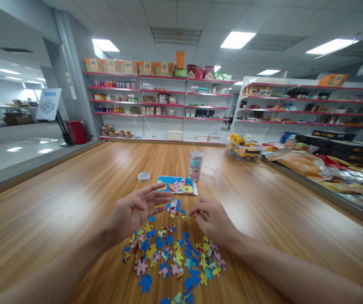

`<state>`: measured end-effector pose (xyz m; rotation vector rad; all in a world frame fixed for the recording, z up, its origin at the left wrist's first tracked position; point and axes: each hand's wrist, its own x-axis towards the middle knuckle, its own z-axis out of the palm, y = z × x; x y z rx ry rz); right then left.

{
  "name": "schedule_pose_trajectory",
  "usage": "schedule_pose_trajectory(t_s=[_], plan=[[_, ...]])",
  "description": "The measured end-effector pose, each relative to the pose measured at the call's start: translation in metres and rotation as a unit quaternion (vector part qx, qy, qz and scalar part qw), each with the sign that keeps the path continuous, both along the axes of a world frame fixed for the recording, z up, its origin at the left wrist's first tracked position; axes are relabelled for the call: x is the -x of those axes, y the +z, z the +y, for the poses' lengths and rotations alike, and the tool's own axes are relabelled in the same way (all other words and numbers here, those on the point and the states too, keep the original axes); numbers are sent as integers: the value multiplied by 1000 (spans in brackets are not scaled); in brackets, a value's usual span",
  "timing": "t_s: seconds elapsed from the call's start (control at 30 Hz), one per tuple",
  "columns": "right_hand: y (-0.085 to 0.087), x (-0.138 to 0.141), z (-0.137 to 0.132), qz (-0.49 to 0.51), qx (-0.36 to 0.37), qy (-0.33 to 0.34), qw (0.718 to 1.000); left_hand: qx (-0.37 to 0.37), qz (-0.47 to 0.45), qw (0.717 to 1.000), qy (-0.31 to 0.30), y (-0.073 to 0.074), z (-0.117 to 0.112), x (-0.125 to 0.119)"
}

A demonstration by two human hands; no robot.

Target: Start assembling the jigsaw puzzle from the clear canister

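A small joined block of jigsaw pieces [174, 207] lies on the wooden table, pink, yellow and blue. To its left my left hand [135, 210] is raised with the palm turned inward, its fingers spread and holding nothing. My right hand [213, 219] rests just right of the block, fingers curled in; whatever they may hold is hidden. Loose jigsaw pieces [178, 257] in blue, yellow and pink are scattered below both hands. Beyond the block lies a printed picture sheet [178, 185] with cartoon figures, partly covered by my left fingertips.
A cartoon-printed tin [196, 166] stands behind the sheet, beside a thin clear frame-like object [209, 171]. A round metal lid [144, 177] lies to the left. Farther right are a clear bin of yellow toy trucks [245, 148] and packaged snacks [314, 166]. Stocked shelves [161, 90] line the back.
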<state>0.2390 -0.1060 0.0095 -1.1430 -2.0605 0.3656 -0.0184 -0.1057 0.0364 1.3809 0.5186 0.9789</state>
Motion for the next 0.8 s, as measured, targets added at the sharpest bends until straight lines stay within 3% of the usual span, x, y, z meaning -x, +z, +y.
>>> schedule_pose_trajectory(t_s=[0.23,0.33,0.43,0.5,0.6,0.7,0.8], plan=[[-1,0,0,-8,-3,-1,1000,136,-111,984,-40,10,-6,-2],[-2,1,0,-17,-14,16,1000,134,-64,988,36,9,-4,-3],[-2,2,-1,-41,-28,44,998,10,120,979,163,3,-1,-3],[-2,3,-3,-60,-34,53,996,-145,272,932,192,-3,-3,-4],[-2,3,-4,-70,-35,53,996,-326,432,830,132,-10,-9,-6],[-3,2,-4,-66,-32,51,996,-362,520,771,62,-13,-17,-9],[-3,1,-4,-67,-31,50,996,-358,548,755,48,-11,-19,-10]])
